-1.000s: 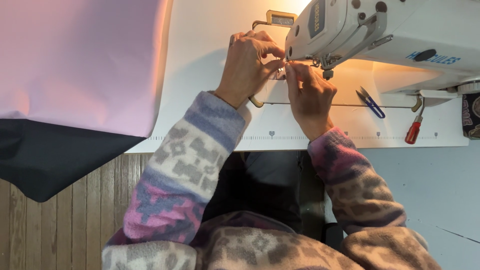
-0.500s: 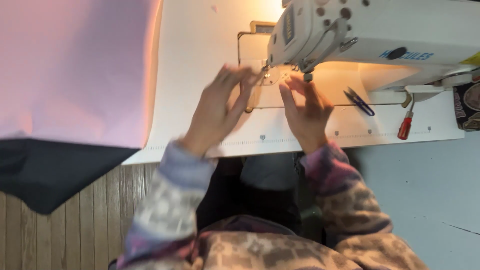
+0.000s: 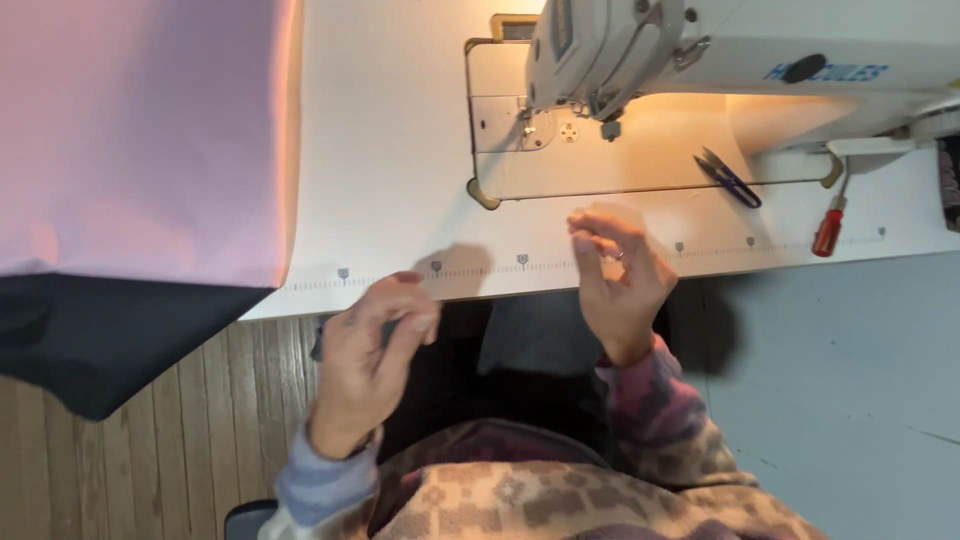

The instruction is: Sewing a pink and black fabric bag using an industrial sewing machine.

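Both hands hovered at the worktop's (image 3: 400,150) near edge, left hand (image 3: 375,355) and right hand (image 3: 615,275) loosely curled, grasping nothing that showed. Sewing machine (image 3: 720,50) stood at 12 o'clock, snips (image 3: 728,178) and screwdriver (image 3: 830,228) at 2, pink cloth (image 3: 140,130) at 10

Both hands are raised near the table's front edge. From the right hand (image 3: 620,275), the path toward 12 o'clock crosses bare white table (image 3: 400,160) and ends at the sewing machine head (image 3: 620,50) overhanging the metal needle plate (image 3: 505,120). At 2 o'clock lie blue thread snips (image 3: 728,178); at 3 o'clock, a red-handled screwdriver (image 3: 829,228). From the left hand (image 3: 375,350), open tabletop runs toward 12 o'clock; pink fabric (image 3: 140,140) over dark cloth (image 3: 90,340) occupies 9 to 11 o'clock.
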